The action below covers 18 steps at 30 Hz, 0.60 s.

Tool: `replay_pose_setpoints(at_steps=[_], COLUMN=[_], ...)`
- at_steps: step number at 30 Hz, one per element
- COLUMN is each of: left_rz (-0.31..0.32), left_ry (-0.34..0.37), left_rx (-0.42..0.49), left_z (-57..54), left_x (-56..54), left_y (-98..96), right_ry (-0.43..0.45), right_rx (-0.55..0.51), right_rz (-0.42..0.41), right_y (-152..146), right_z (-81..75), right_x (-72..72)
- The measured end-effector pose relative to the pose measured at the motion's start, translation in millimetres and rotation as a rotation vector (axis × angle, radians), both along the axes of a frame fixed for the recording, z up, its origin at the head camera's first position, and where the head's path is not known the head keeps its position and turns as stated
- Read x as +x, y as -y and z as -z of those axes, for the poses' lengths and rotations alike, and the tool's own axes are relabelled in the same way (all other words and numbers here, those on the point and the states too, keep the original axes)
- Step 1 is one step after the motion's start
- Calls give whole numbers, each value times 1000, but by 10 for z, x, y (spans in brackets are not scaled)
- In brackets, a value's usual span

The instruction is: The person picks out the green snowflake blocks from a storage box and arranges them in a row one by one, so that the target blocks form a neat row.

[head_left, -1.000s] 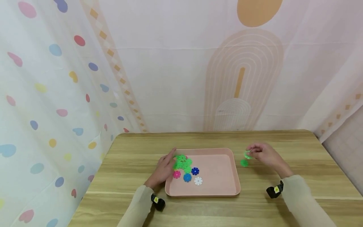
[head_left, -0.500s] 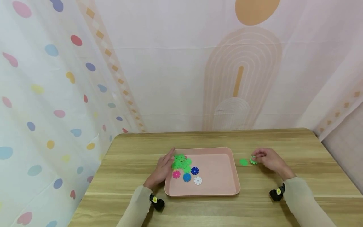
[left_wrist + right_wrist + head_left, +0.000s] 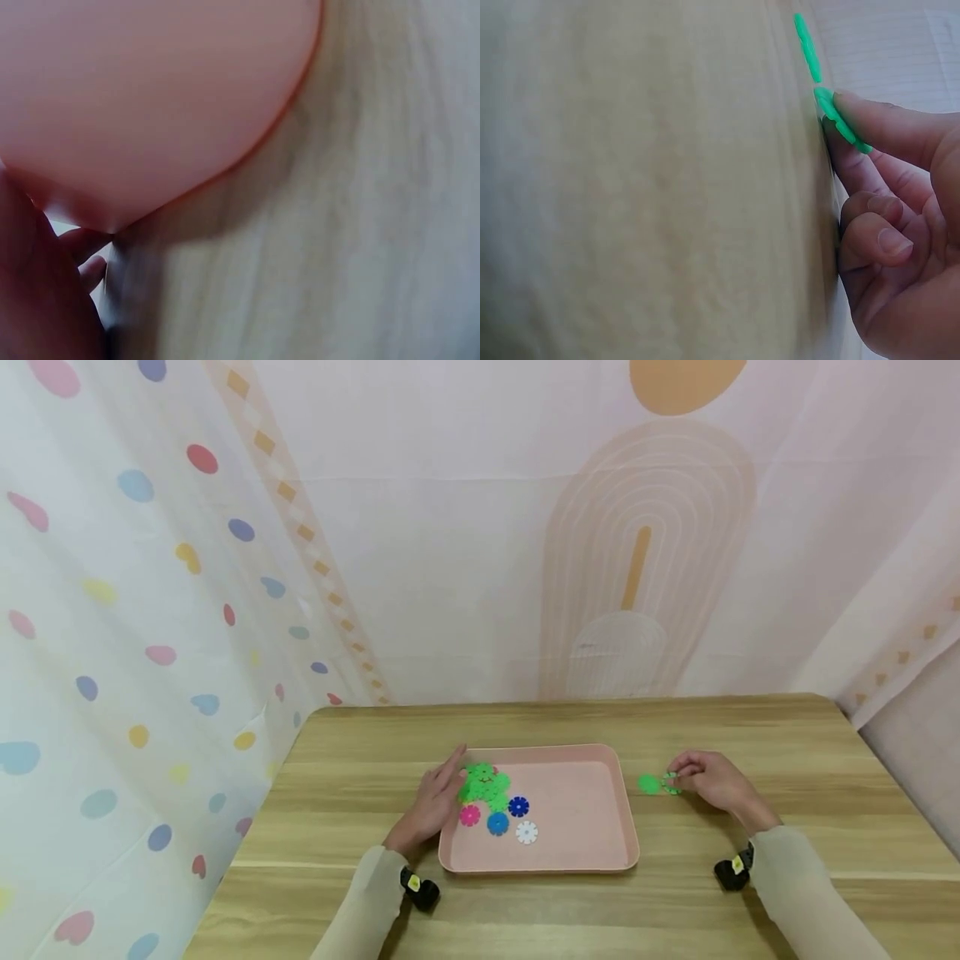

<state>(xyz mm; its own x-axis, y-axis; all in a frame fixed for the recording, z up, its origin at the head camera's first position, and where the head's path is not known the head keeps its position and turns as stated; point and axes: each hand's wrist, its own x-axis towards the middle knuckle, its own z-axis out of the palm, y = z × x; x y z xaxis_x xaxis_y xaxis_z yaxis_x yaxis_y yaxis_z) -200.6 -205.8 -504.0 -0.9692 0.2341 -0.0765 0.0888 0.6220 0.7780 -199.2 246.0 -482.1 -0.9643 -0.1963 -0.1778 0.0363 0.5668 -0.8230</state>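
My right hand [image 3: 705,777] pinches a green notched plastic disc [image 3: 841,121] between thumb and fingertips, low over the table right of the tray. A second green disc [image 3: 648,784] lies flat just left of it; whether the two touch is unclear. My left hand [image 3: 435,797] holds the left wall of the pink tray [image 3: 577,865], thumb on the inner side and fingers outside. Beside that thumb is a pile of green discs [image 3: 486,785]. Near the pile lie a pink disc [image 3: 469,815], a light blue disc [image 3: 498,824], a dark blue disc [image 3: 518,807] and a white disc [image 3: 527,832].
The tray rests on a wood-grain table [image 3: 540,914]. A patterned curtain [image 3: 465,568] hangs behind the table and along its left side. Both wrists carry small black cameras.
My right hand has moved slightly right and lowered its green disc beside the one on the table. That hand has barely shifted in the last half second. My left hand stays at the tray.
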Motion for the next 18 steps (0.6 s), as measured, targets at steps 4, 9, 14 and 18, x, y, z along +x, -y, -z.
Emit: replay_pose_setpoints(at_steps=[4, 9, 14, 18], left_rz=[-11, -5, 1, 0], left_ry=[20, 9, 6, 10], left_rx=[6, 3, 13, 18], left_z=[3, 1, 3, 14], left_x=[4, 14, 15, 8], left_y=[3, 2, -2, -4], right_ry=[-2, -38, -54, -67], right_rx=[-12, -7, 21, 51], right_rz=[-3, 1, 34, 37], right_y=[-5, 2, 20, 31], right_z=[21, 51, 67, 58], right_x=[-9, -17, -27, -20])
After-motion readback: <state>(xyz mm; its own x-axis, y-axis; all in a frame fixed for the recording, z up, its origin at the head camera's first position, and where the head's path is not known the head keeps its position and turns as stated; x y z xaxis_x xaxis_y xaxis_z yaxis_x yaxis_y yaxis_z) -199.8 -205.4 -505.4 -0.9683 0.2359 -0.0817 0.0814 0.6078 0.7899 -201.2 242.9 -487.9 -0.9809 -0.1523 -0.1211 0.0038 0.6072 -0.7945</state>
